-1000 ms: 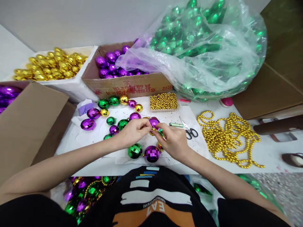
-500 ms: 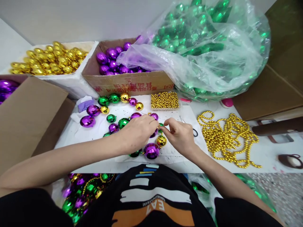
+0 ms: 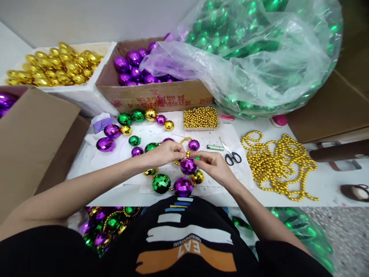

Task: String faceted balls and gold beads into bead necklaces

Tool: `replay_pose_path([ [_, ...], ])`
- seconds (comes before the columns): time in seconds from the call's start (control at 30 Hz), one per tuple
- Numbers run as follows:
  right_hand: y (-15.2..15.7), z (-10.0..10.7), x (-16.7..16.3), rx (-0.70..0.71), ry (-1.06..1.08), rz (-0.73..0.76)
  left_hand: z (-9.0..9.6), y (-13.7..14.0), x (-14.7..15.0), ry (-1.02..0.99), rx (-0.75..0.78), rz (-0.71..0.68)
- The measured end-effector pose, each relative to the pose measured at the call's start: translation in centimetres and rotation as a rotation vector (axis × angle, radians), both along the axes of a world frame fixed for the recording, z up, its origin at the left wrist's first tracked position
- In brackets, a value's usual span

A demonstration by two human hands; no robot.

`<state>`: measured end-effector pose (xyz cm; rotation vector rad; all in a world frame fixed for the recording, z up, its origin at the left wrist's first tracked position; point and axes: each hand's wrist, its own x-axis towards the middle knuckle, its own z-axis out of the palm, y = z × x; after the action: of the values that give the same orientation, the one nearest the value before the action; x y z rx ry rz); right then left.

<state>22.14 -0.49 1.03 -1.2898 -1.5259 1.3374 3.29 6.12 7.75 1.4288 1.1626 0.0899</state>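
My left hand (image 3: 167, 153) is closed in a pinch above a string of shiny faceted balls. My right hand (image 3: 212, 163) pinches opposite it, their fingertips almost meeting. Between them runs a thin pale string (image 3: 190, 157), with small gold beads (image 3: 188, 153) at it. Just below hangs or lies a purple ball (image 3: 188, 166); I cannot tell which. Nearer my body are another purple ball (image 3: 183, 187), a green ball (image 3: 161, 183) and a gold ball (image 3: 198, 176) of the same strand. A second purple ball group is partly hidden behind my left hand.
Black-handled scissors (image 3: 230, 156) and a green lighter (image 3: 215, 147) lie right of my hands. Behind stands a tray of gold beads (image 3: 201, 118). Gold bead chains (image 3: 273, 165) are heaped at right. Boxes of purple balls (image 3: 134, 63) and gold balls (image 3: 57, 65), plus a bag of green balls (image 3: 259, 57), line the back.
My hands have lifted slightly off the strand and drawn a little apart, uncovering the purple ball, gold beads and string. Scissors and lighter now show beside my right hand. The view has shifted slightly.
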Motion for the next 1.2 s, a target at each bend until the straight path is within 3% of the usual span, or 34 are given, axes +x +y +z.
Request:
replay_pose_path([
  [0.17, -0.6, -1.9, -0.3, -0.046, 0.159, -0.016, -2.2, -0.3, -0.3, -0.064, -0.098, 0.123],
  [0.43, -2.3, -3.9, -1.8, -0.011, -0.038, -0.05, -5.9, 0.8, -1.8, -0.211, -0.632, 0.197],
  [0.53, -2.6, -4.4, -2.3, -0.003, -0.031, -0.085, -6.3, 0.6, -1.8, -0.251, -0.68, 0.168],
  [0.63, -2.8, -5.2, -2.6, 0.113, -0.14, -0.036, -6.7, 0.1, -1.6, -0.178, -0.656, 0.096],
  [0.8, -3.3, -6.9, -3.0, 0.422, -0.429, -0.106, -7.6, -0.6, -1.0, -0.077, -0.463, 0.055],
  [0.97, -3.9, -6.7, -3.5, 0.598, -0.473, -0.214, -7.2, -0.7, -0.5, -0.013, -0.297, -0.129],
  [1.07, -4.6, -5.9, -2.7, 0.421, -0.315, -0.261, -6.2, -1.0, -0.7, -0.016, 0.011, -0.228],
  [1.2, -5.6, -5.3, 0.0, -0.128, 0.08, -0.058, -5.0, -1.8, -2.1, 0.086, 0.684, -0.435],
])
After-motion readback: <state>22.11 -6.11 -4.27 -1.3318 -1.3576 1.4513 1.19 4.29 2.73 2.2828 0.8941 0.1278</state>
